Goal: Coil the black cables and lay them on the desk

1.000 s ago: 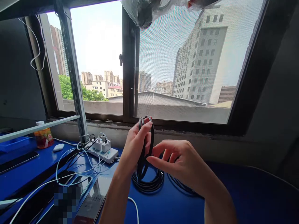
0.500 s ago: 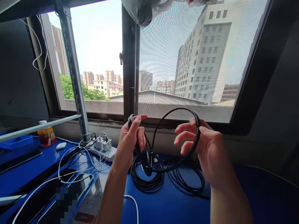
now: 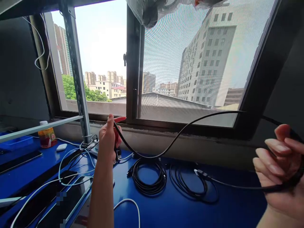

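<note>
A black cable [image 3: 213, 113] sags and rises in one span between my two hands, above the table. My left hand [image 3: 109, 136] is closed around one end of it, thumb up. A plug dangles just below that hand. At the right edge my right hand [image 3: 277, 161] has its fingers curled round more of the cable, partly out of view. From it a length runs left to a connector [image 3: 201, 173] with a pale tip. One coiled black cable [image 3: 149, 191] lies on the blue table below, with a second coiled black cable [image 3: 187, 190] to its right.
At the left are phones [image 3: 78, 196], tangled white cables [image 3: 59, 177], a plugged-in power strip [image 3: 93, 147], a white case [image 3: 61, 147] and a bottle [image 3: 47, 136]. A metal rack post [image 3: 76, 72] stands before the window [image 3: 134, 95]. A plastic bag [image 3: 154, 14] hangs overhead.
My hands have moved apart, the right one far to the right and the left one slightly left. The cable's loop has opened into a long span, and its connector now hangs over the right coil.
</note>
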The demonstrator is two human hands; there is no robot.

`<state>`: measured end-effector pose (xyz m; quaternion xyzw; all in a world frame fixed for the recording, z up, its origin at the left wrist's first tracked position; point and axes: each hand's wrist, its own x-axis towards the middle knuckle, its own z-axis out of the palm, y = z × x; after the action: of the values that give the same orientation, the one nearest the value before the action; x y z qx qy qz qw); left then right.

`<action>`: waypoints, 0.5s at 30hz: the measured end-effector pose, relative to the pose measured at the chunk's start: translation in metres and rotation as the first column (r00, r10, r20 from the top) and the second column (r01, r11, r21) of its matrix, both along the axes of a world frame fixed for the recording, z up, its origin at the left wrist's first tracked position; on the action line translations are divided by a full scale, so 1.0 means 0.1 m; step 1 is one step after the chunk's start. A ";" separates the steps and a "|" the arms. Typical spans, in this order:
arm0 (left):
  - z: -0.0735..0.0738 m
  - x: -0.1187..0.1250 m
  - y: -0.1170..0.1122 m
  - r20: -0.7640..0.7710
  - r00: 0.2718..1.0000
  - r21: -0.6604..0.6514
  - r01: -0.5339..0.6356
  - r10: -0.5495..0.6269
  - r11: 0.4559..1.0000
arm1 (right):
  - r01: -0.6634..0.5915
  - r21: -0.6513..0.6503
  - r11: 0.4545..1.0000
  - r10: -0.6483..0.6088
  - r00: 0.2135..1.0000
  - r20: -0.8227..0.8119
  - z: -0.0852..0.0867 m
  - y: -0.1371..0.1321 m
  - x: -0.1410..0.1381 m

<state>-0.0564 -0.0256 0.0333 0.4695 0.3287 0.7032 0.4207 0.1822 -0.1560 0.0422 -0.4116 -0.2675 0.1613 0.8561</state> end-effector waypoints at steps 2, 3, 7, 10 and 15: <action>0.01 -0.02 0.00 0.010 1.000 0.009 0.007 -0.007 1.000 | 0.022 0.039 0.999 -0.024 0.997 0.073 -0.01 -0.01 -0.01; 0.01 -0.03 0.00 0.028 1.000 0.025 0.011 -0.012 1.000 | 0.028 0.048 0.998 -0.034 0.994 0.108 -0.01 -0.01 -0.03; 0.04 -0.02 -0.02 0.166 0.986 0.107 -0.026 0.008 0.994 | 0.097 0.105 0.990 -0.106 0.991 0.084 0.00 0.03 -0.13; 0.06 0.01 -0.05 0.269 0.962 0.147 -0.094 0.052 0.985 | 0.135 0.196 0.971 -0.122 0.990 -0.073 -0.02 0.06 -0.14; 0.04 0.05 -0.08 0.306 0.951 0.149 -0.105 0.055 0.983 | -0.073 0.188 0.980 0.085 0.995 -0.056 -0.06 0.11 -0.10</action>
<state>-0.0518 -0.0333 0.0377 0.3765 0.2209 0.8075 0.3968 0.1725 -0.1454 0.0360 -0.3138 -0.2700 0.1826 0.8918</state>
